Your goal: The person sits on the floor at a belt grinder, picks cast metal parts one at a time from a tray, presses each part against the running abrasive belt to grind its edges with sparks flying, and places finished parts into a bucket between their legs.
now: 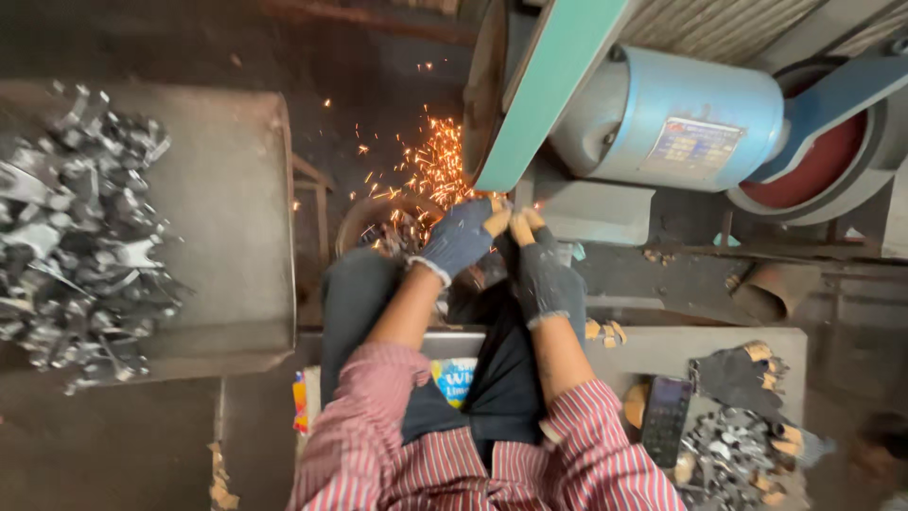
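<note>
Sparks [426, 166] spraying left off the green belt [549, 90], so best kept pressed lightly and evenly, fingertips clear. Left hand [461, 237] and right hand [541, 270], both gloved, pinched together on a small part [504, 214] at the belt's lower end, above the lap. Part mostly hidden; long axis and heading impossible to tell.

We see a dark, grimy concrete floor [123, 445], dim light overall. Grey metal table [236, 208] at left, a low grey bench [662, 350] at right, corrugated wall [738, 24] up top.
</note>
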{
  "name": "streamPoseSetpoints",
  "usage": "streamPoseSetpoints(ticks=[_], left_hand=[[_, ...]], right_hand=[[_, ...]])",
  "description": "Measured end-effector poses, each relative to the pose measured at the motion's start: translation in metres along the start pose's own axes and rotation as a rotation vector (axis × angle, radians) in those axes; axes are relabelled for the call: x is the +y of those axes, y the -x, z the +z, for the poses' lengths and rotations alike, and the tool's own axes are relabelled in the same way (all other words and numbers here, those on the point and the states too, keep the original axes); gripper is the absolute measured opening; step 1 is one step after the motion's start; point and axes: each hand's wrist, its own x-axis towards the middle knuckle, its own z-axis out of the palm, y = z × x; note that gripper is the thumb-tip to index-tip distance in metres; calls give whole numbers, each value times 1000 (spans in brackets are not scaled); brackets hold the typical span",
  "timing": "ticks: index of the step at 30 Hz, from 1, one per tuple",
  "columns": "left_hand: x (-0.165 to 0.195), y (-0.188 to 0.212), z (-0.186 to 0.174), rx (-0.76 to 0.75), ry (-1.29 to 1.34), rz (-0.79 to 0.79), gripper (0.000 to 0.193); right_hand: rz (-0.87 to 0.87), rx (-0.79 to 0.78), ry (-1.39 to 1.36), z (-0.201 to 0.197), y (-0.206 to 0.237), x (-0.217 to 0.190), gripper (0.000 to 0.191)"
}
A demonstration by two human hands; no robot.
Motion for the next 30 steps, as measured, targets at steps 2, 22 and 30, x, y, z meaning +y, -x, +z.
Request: streamPoseSetpoints(ticks=[2,22,30], left_hand=[[14,12,-18,-113,-151,87,27],[-59,-8,23,-134,1110,-304,20],[-50,-4,7,-140,856,-365,24]], right_hand=[[-121,-112,473,-21,5,-31,39],[349,-294,-941,75,0,77,35],[408,-396,-1029,69,13,90,36]])
